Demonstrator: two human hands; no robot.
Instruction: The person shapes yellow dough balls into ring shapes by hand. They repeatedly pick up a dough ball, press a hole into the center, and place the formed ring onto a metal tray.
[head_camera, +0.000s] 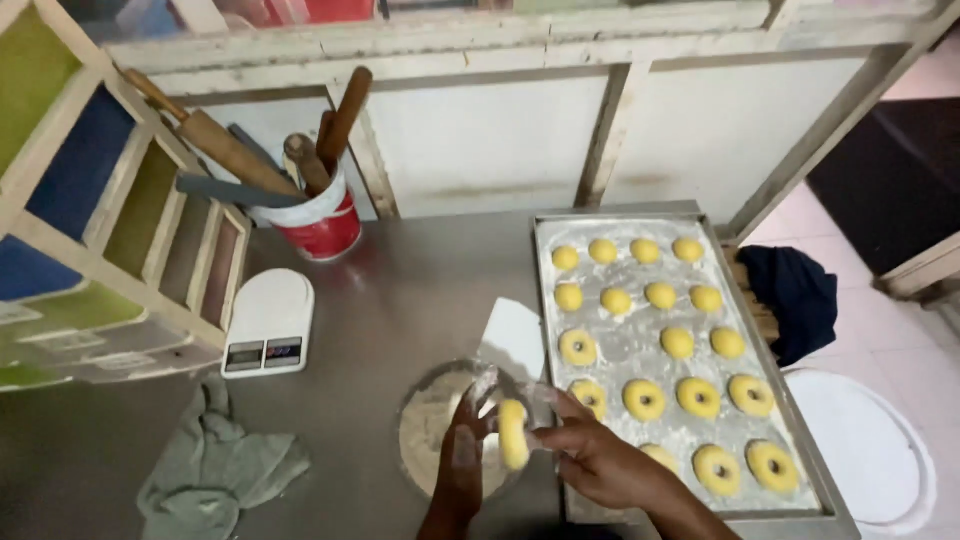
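The person holds one yellow dough ring (513, 433) between both hands, just above a round bowl of flour (425, 432) near the front edge of the steel table (400, 300). The left hand (462, 455) has its fingers pressed together against the left side of the ring, and they are white with flour. The right hand (590, 455) pinches the ring's right side with thumb and fingertips.

Just to the right, a floured baking tray (630, 345) runs along the table's right edge and carries many yellow dough pieces, some balls and some rings. A white scraper (512, 338) lies beside the tray. A white kitchen scale (268, 322) and a grey cloth (215, 465) are toward the left edge, and a red bucket with rolling pins (315, 215) stands at the back.
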